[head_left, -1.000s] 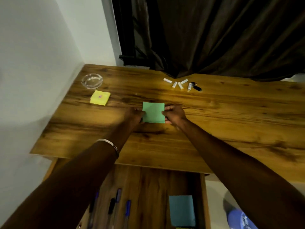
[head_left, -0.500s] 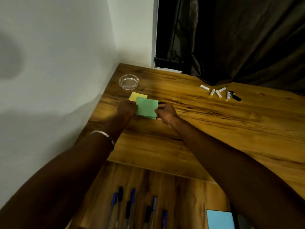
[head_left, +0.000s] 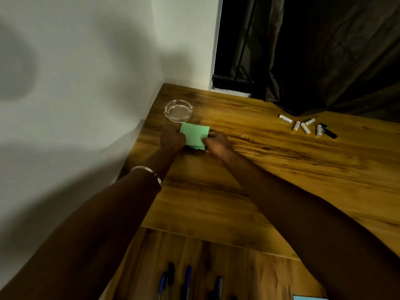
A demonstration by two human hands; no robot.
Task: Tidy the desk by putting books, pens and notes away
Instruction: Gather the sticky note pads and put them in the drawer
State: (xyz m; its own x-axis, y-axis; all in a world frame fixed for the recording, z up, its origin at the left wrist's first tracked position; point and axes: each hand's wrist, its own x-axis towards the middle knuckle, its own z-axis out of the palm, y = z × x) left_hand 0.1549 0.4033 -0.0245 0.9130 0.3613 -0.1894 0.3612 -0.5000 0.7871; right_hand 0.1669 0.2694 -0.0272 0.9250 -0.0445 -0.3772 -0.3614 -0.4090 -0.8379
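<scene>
Green notes: a square green pad of notes (head_left: 194,135) sits at the far left of the desk (head_left: 281,169), just in front of the glass ashtray (head_left: 178,110) and close to the wall (head_left: 86,83).
Left hand: the left hand (head_left: 172,139) is at the pad's left edge, fingers curled against it; it appears to grip that side.
Right hand: the right hand (head_left: 216,143) is at the pad's near right corner, fingers curled onto the edge, so it pinches the pad there.
Key relation: the pad lies between the two hands, touching both. Being square, it has no long axis to speak of, and one corner points toward the ashtray.
What is under the pad: I cannot tell whether it rests flat on the wood or on something else; its underside is hidden.
Nearer hand: both are equally on it, the left one beside the wall, the right one on the open side of the desk.
Way to storage: the open drawer (head_left: 216,267) lies straight back toward the person, below the desk edge, already holding pens (head_left: 188,276) and a blue pad (head_left: 309,297).
Next move, as I judge it: lift the pad clear and draw it back along the arms to the drawer.
Other items: small batteries (head_left: 305,127) lie well apart to the right.
</scene>
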